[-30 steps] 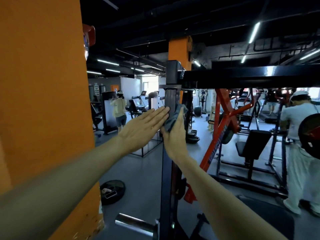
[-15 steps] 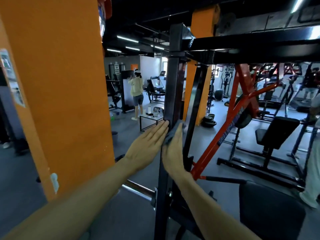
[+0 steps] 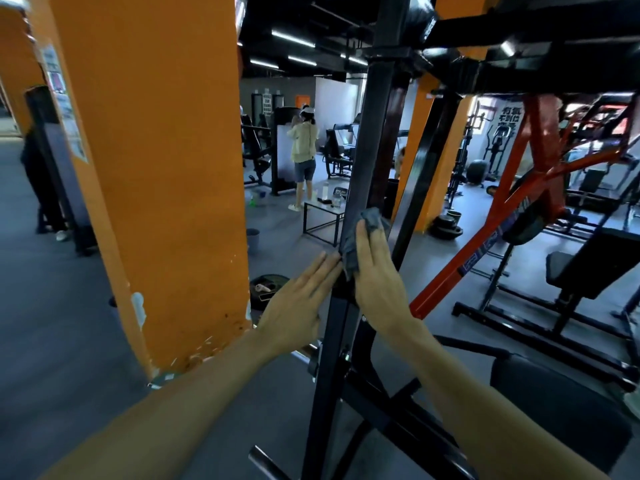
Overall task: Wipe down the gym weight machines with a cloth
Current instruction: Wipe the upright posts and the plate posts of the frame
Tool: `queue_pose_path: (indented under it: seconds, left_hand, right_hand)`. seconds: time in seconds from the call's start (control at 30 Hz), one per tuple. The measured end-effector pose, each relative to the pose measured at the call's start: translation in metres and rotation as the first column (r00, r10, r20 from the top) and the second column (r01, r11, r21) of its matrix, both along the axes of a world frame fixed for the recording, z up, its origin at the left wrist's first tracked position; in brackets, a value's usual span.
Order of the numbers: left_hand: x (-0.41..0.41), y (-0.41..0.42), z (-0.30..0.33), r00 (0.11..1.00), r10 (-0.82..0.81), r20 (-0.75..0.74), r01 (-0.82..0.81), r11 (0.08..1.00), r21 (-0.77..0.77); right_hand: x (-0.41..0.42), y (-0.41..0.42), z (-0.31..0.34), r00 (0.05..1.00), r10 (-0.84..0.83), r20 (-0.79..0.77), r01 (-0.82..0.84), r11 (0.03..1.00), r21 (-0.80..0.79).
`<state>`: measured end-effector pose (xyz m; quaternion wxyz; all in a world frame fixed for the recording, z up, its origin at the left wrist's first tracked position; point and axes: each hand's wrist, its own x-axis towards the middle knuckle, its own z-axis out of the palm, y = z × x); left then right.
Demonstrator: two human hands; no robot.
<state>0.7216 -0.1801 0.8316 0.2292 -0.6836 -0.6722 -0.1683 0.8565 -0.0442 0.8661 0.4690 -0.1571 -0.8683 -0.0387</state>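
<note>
Our right hand (image 3: pixel 375 271) presses the cloth (image 3: pixel 360 237) flat against the post (image 3: pixel 363 161); left hand (image 3: pixel 298 303), fingers straight, steadies it.

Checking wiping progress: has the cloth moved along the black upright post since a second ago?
Yes. The grey cloth under the right hand has slid down the black post, farther below the overhead crossbeam joint.

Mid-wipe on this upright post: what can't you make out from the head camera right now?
- Post face under the cloth: hidden by cloth and right hand, so its cleanliness is unknown.
- Right palm's grip: only the hand's back shows.
- Left hand fingertips: contact with the post unclear.
- Post's base: cut off by the bottom edge.
- Wall sign: too small to read.
</note>
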Motion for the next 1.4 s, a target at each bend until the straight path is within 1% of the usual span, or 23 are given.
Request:
queue_pose_path:
  seconds: [0.07,0.1,0.13,0.2,0.3,0.37,0.4,0.47,0.57,0.67,0.73,0.77,0.8,0.87,0.9,0.93,1.0,1.03,1.1,1.13,1.2,1.3,1.4]
  left_hand:
    - [-0.009,-0.002,-0.007,1.000,0.020,-0.020,-0.021,0.998,-0.063]
    - [-0.014,-0.004,-0.013,0.997,0.058,-0.042,-0.061,0.995,-0.076]
    - [-0.020,-0.006,-0.020,0.993,0.101,-0.063,-0.107,0.990,-0.096]
    - [-0.035,-0.007,-0.040,0.989,0.143,-0.046,-0.149,0.973,-0.177]
    - [-0.049,-0.012,-0.070,0.988,0.153,-0.033,-0.156,0.940,-0.303]
    - [-0.054,-0.015,-0.083,0.985,0.162,-0.057,-0.171,0.883,-0.437]
    - [-0.060,-0.019,-0.091,0.983,0.163,-0.084,-0.183,0.847,-0.499]
    - [-0.064,-0.023,-0.102,0.975,0.202,-0.092,-0.219,0.802,-0.555]
    - [-0.077,-0.027,-0.118,0.966,0.220,-0.137,-0.257,0.757,-0.601]
    - [-0.094,-0.032,-0.129,0.959,0.210,-0.192,-0.284,0.723,-0.629]
    - [-0.103,-0.035,-0.134,0.960,0.188,-0.207,-0.278,0.713,-0.643]
    - [-0.107,-0.036,-0.136,0.961,0.186,-0.204,-0.274,0.719,-0.639]
    - [-0.112,-0.037,-0.139,0.961,0.191,-0.198,-0.274,0.722,-0.635]
    - [-0.123,-0.038,-0.143,0.963,0.222,-0.151,-0.267,0.726,-0.634]
    - [-0.130,-0.039,-0.145,0.966,0.228,-0.122,-0.253,0.733,-0.631]
    - [-0.136,-0.039,-0.147,0.969,0.225,-0.106,-0.241,0.746,-0.621]
    - [-0.149,-0.038,-0.150,0.975,0.202,-0.089,-0.214,0.778,-0.590]
    - [-0.155,-0.037,-0.151,0.979,0.189,-0.075,-0.198,0.798,-0.569]
    - [-0.166,-0.032,-0.153,0.984,0.171,-0.048,-0.170,0.828,-0.534]
    - [-0.174,-0.029,-0.156,0.986,0.161,-0.029,-0.152,0.836,-0.527]
    - [-0.182,-0.026,-0.156,0.988,0.154,0.021,-0.123,0.855,-0.503]
    - [-0.196,-0.025,-0.159,0.982,0.143,0.121,-0.075,0.891,-0.448]
    - [-0.205,-0.027,-0.158,0.968,0.154,0.196,-0.066,0.916,-0.397]
  right_hand:
    - [-0.001,0.007,0.027,0.998,-0.066,-0.018,0.068,0.985,0.160]
    - [-0.003,0.009,0.047,0.995,-0.093,-0.024,0.096,0.968,0.231]
    - [-0.005,0.005,0.066,0.990,-0.142,-0.005,0.137,0.941,0.308]
    - [-0.013,0.004,0.079,0.972,-0.228,0.060,0.176,0.869,0.463]
    - [-0.015,0.003,0.057,0.942,-0.307,0.135,0.195,0.828,0.526]
    - [-0.010,0.001,0.021,0.905,-0.355,0.234,0.179,0.817,0.548]
    - [-0.010,-0.001,-0.003,0.875,-0.376,0.303,0.154,0.812,0.562]
    - [0.003,-0.007,-0.049,0.801,-0.433,0.414,0.125,0.797,0.591]
    - [0.011,-0.018,-0.106,0.690,-0.471,0.550,0.094,0.811,0.578]
    - [0.000,-0.036,-0.142,0.657,-0.480,0.581,0.152,0.840,0.521]
    - [-0.018,-0.056,-0.156,0.634,-0.465,0.618,0.250,0.879,0.406]
    - [-0.030,-0.068,-0.160,0.640,-0.449,0.623,0.315,0.893,0.321]
    - [-0.044,-0.077,-0.163,0.668,-0.442,0.599,0.386,0.893,0.229]
    - [-0.080,-0.089,-0.161,0.761,-0.438,0.479,0.480,0.876,0.038]
    - [-0.096,-0.091,-0.163,0.776,-0.442,0.450,0.517,0.854,-0.054]
    - [-0.109,-0.091,-0.164,0.755,-0.453,0.474,0.563,0.818,-0.115]
    - [-0.128,-0.090,-0.185,0.669,-0.437,0.601,0.622,0.772,-0.130]
    - [-0.131,-0.090,-0.200,0.637,-0.412,0.651,0.627,0.768,-0.128]
    - [-0.129,-0.094,-0.218,0.611,-0.384,0.693,0.642,0.752,-0.149]
    - [-0.132,-0.096,-0.220,0.617,-0.382,0.688,0.649,0.742,-0.169]
    - [-0.131,-0.089,-0.216,0.666,-0.366,0.650,0.610,0.769,-0.191]
    - [-0.148,-0.078,-0.219,0.708,-0.395,0.586,0.551,0.827,-0.108]
    - [-0.196,-0.076,-0.218,0.704,-0.438,0.559,0.540,0.841,-0.023]
